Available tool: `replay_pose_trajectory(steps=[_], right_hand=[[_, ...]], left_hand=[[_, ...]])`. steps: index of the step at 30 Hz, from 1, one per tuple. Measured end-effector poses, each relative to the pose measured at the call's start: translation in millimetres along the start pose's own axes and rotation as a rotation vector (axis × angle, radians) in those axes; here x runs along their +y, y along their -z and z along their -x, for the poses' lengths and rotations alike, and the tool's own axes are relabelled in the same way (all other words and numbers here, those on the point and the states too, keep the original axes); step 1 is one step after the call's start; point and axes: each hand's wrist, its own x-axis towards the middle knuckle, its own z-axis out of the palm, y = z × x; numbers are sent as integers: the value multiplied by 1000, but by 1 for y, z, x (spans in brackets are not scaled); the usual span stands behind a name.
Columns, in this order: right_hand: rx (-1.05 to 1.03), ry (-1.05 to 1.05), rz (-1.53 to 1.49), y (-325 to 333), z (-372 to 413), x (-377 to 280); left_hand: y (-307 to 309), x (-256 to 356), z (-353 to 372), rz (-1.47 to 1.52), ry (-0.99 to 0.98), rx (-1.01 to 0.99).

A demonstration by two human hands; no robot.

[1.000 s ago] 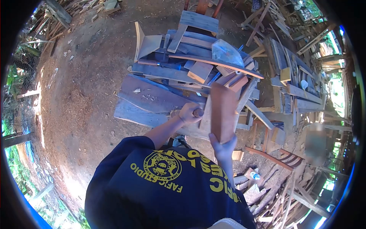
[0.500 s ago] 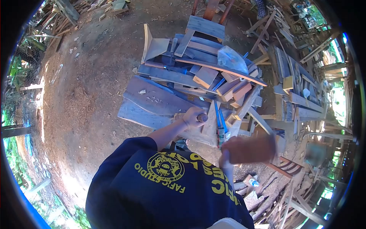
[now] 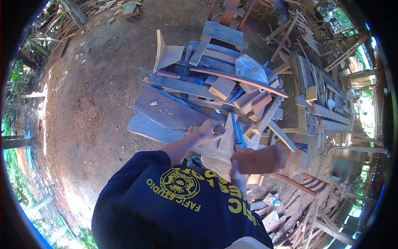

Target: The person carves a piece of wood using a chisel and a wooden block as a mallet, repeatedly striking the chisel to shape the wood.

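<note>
Gripping a wooden handle, butt end showing, the left hand is near the right hand, which holds a blurred wooden block at four o'clock from that handle. At the handle's ten o'clock lies a chip-strewn plank; at one, a clear plastic bag.

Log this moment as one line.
left hand: gripping round-ended handle | right hand: gripping wooden block, blurred | beyond: plastic bag among wood pieces

Reddish-brn wood block, navy shirt w/ yel. print
</note>
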Motion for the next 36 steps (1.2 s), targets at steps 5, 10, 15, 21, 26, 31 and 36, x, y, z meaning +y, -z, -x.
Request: replay_pose_trajectory(steps=[5, 10, 15, 21, 26, 31, 36], right_hand=[[-180, -625, 393, -31, -21, -27], [-29, -385, 143, -6, -44, -65], [-183, -104, 303, 26, 15, 19], [-148, -964, 108, -3, -24, -10], [182, -548, -94, -6, -20, -48], [-244, -772, 550, -37, -22, -35], [-251, -905, 460, -24, -50, -55]], left_hand=[[-17, -30, 5, 298, -5, 32], [2, -5, -3, 6, -70, -8], [2, -2, -5, 9, -11, -5], [0, -13, -5, 33, 48, -37], [4, -9, -4, 53, 169, -104], [-3, -23, -4, 123, 10, -35], [3, -10, -8, 110, -23, 27]])
